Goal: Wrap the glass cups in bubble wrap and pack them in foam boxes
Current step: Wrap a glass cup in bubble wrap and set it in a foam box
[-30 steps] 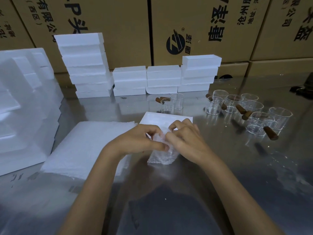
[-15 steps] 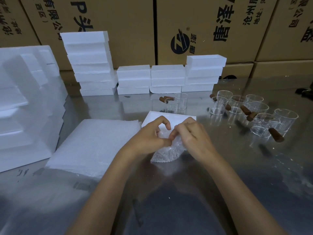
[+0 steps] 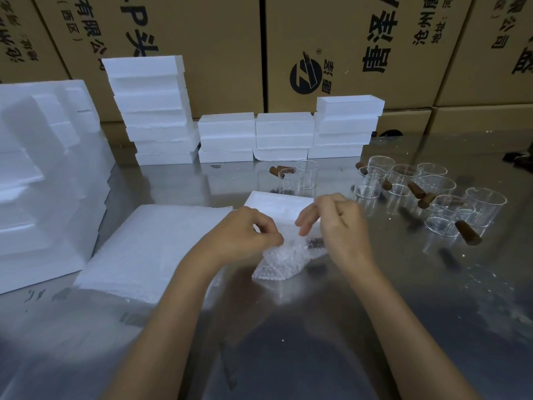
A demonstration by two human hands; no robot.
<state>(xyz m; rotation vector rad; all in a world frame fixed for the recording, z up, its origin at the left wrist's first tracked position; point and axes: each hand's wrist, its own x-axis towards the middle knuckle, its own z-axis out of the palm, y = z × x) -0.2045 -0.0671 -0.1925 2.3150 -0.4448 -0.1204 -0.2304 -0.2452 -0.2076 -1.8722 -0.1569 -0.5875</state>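
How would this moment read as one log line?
step: wrapping cup | left hand: pinches bubble wrap | right hand: lifted | foam box: behind

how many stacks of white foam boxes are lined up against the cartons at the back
4, side by side: the tall stack at the left, the second stack and third stack lower, then the right stack. None looks hidden.

Glossy steel table (image 3: 375, 327), matt white foam boxes (image 3: 284, 131), clear glass cups (image 3: 484, 206).

White foam boxes (image 3: 284, 134) stand before tan cartons (image 3: 346, 50) printed with black characters, clear glass cups (image 3: 435, 194) carry brown handles, the bubble wrap (image 3: 284, 258) is translucent and dimpled, and the table (image 3: 317, 327) is reflective silver-grey.
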